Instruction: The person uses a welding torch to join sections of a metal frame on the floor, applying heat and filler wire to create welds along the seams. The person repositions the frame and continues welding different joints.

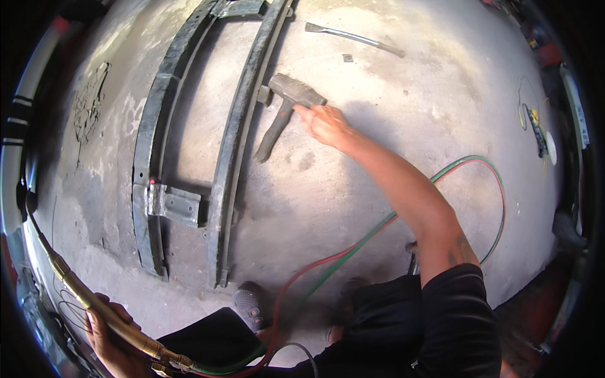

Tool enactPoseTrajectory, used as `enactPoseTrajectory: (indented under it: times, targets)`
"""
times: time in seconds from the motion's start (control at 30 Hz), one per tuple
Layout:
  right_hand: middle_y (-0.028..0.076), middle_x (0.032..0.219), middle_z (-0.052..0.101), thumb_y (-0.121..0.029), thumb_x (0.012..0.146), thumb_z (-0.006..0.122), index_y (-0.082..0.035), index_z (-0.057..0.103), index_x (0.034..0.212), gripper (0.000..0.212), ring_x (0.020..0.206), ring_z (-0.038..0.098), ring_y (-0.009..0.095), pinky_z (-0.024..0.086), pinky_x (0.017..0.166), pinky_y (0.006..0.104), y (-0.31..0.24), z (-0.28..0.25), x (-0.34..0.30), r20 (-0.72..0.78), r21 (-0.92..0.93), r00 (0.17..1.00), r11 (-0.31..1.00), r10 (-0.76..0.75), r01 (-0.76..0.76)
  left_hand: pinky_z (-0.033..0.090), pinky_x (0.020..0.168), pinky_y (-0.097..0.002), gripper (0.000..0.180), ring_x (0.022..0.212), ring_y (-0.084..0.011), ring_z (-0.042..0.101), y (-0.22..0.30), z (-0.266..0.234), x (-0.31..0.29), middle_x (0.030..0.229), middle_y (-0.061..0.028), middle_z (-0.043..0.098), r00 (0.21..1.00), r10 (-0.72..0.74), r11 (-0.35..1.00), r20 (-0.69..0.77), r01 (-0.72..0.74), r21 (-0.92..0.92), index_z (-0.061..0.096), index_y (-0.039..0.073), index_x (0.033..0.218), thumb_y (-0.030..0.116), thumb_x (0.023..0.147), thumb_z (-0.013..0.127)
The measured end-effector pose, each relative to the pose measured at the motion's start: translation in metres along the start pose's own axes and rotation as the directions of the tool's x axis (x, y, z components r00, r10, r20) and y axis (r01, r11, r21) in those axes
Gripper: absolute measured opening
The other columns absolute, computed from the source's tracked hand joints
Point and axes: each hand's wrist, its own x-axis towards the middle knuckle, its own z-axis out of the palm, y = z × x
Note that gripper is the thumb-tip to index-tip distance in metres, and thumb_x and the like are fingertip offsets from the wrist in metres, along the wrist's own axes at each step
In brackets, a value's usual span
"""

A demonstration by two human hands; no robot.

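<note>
At the lower left my left hand point(111, 337) is closed around the body of a brass gas torch point(88, 302), whose long thin neck points up and away. Red and green hoses run from its rear end. My right arm reaches far forward. My right hand point(326, 126) has its fingers curled at a short-handled sledgehammer point(296, 90), gripping where head and handle meet. The handle slants toward me, its end uncovered. Just left of the hammer lies a metal frame point(230, 151) with two long rails and cross brackets.
A flat-ended chisel bar point(356, 38) and a small metal piece point(348, 58) lie beyond the hammer. The hose loop point(469, 159) spreads across the concrete floor at right. My shoe point(250, 305) is near the frame's end. Wire and small tools point(537, 129) lie far right.
</note>
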Motion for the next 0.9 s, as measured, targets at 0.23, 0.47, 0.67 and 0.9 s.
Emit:
enactPoseTrajectory:
  times: [0.23, 0.47, 0.67, 0.9]
  targets:
    - [0.009, 0.093, 0.073, -0.048, 0.108, 0.050, -0.018, 0.063, 0.133, 0.041, 0.079, 0.072, 0.021, 0.061, 0.070, 0.0389, -0.062, 0.057, 0.029, 0.066, 0.170, 0.995, 0.982, 0.070, -0.080, 0.045, 0.048, -0.0204, 0.036, 0.059, -0.0097, 0.056, 0.006, -0.010, -0.017, 0.084, -0.0066, 0.062, 0.999, -0.016, 1.000, -0.034, 0.016, 0.004, 0.059, 0.001, 0.126, 0.032, 0.108, 0.057]
    - [0.012, 0.092, 0.074, -0.031, 0.103, 0.064, -0.009, 0.069, 0.113, 0.025, 0.083, 0.073, 0.023, 0.063, 0.077, 0.0379, -0.067, 0.026, 0.000, -0.010, 0.415, 0.975, 0.888, 0.224, -0.200, 0.051, 0.075, -0.0325, 0.034, 0.090, -0.0170, 0.058, 0.015, -0.016, -0.017, 0.101, -0.0076, 0.056, 0.965, -0.191, 0.969, 0.178, 0.215, -0.124, 0.054, 0.003, 0.126, 0.032, 0.107, 0.053]
    - [0.019, 0.126, 0.071, -0.012, 0.097, 0.062, -0.016, 0.071, 0.130, 0.035, 0.074, 0.067, 0.016, 0.060, 0.066, 0.0338, 0.043, -0.015, -0.073, -0.054, 0.221, 0.996, 0.973, 0.074, -0.060, 0.048, 0.048, -0.0204, 0.035, 0.060, -0.0097, 0.058, 0.004, -0.019, -0.014, 0.086, -0.0067, 0.062, 0.996, 0.040, 0.993, 0.082, -0.031, -0.111, 0.059, 0.003, 0.127, 0.033, 0.108, 0.058]
    - [0.011, 0.088, 0.072, -0.007, 0.091, 0.065, -0.008, 0.074, 0.125, 0.035, 0.055, 0.056, 0.011, 0.047, 0.048, 0.0299, 0.056, -0.076, -0.183, 0.194, 0.576, 0.941, 0.744, 0.276, -0.337, 0.048, 0.051, -0.0210, 0.040, 0.067, -0.0086, 0.059, -0.008, -0.026, -0.002, 0.099, -0.0038, 0.061, 0.982, 0.083, 0.980, 0.169, -0.049, -0.195, 0.056, 0.004, 0.133, 0.035, 0.107, 0.058]
